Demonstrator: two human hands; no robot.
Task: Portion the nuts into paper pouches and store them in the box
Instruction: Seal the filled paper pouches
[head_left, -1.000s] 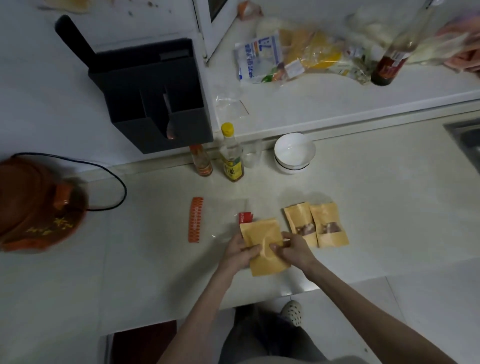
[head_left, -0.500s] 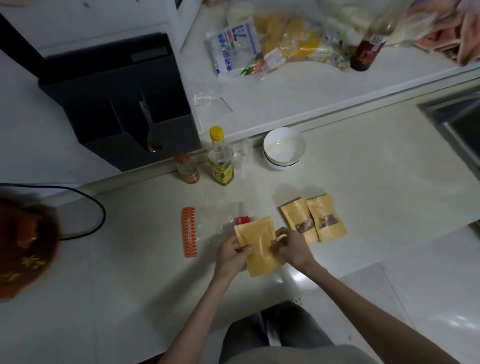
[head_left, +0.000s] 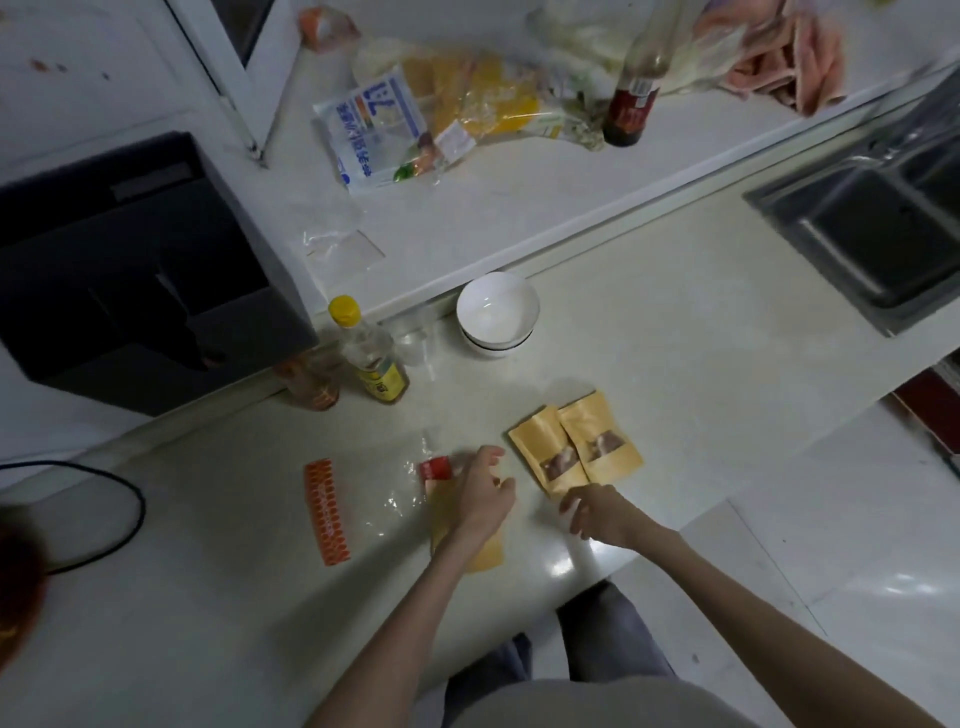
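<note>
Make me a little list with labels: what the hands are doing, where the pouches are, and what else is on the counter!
left hand: over a flat pouch, fingers loose
right hand: open, holds nothing
filled pouches: two side by side on the counter, nuts showing in their windows
bowl: white, behind the pouches
bottle: yellow cap, left of the bowl
orange strip: far left

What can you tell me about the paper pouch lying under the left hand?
The paper pouch is flat, tan kraft-looking paper, lying on the pale countertop near its front edge. The left hand and forearm cover most of it, fingers loosely spread over its upper part; only its lower end and left edge show. No window is visible. A small red packet lies at its top.
</note>
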